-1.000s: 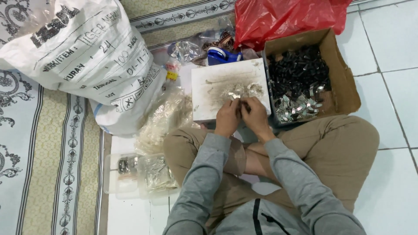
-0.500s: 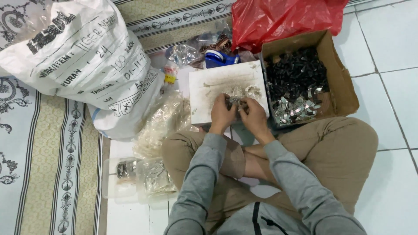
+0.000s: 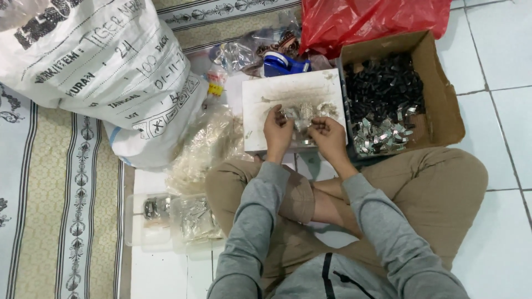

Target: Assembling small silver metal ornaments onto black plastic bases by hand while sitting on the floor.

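Left hand (image 3: pixel 278 130): on the white tray (image 3: pixel 260 119), fingers curled together at the heap of small metal pieces (image 3: pixel 306 112); whether a piece is pinched I cannot tell.
Right hand (image 3: pixel 328 135): just beside the left, at 3 o'clock from it, fingertips closed towards the same heap; a grip on a piece seems likely but is too small to confirm.
Metal pieces: a loose pile in the middle of the tray, at 12 o'clock from both hands, probably spread there so single pieces can be picked out.
Tray: lies on the floor touching the crossed legs, judged to serve as a close work surface.
Box (image 3: pixel 438 97): cardboard, at 3 o'clock from the tray and touching it; dark parts fill the far end, shiny ones the near end, within reach of the right hand.
Sack (image 3: pixel 94 61): large, white, at 10 o'clock, well apart from the hands.
Clear bags (image 3: pixel 205 147): at 9 o'clock, beside the left knee.
Tape dispenser (image 3: pixel 282 63): blue, at 12 o'clock behind the tray.
Red bag (image 3: pixel 371 19): behind the box.
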